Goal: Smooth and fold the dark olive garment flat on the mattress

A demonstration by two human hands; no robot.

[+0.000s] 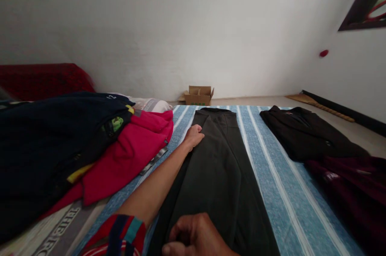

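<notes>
A pair of dark grey trousers lies flat and lengthwise on a blue striped sheet. My left hand is stretched far forward and rests on the trousers' left edge near the waistband, fingers curled on the cloth. My right hand is close to me at the bottom of the view, fingers closed and pinching the near part of the trousers.
A heap of clothes sits on the left: a navy garment over a pink one. On the right lie a folded black garment and a maroon one. A small cardboard box stands by the white wall.
</notes>
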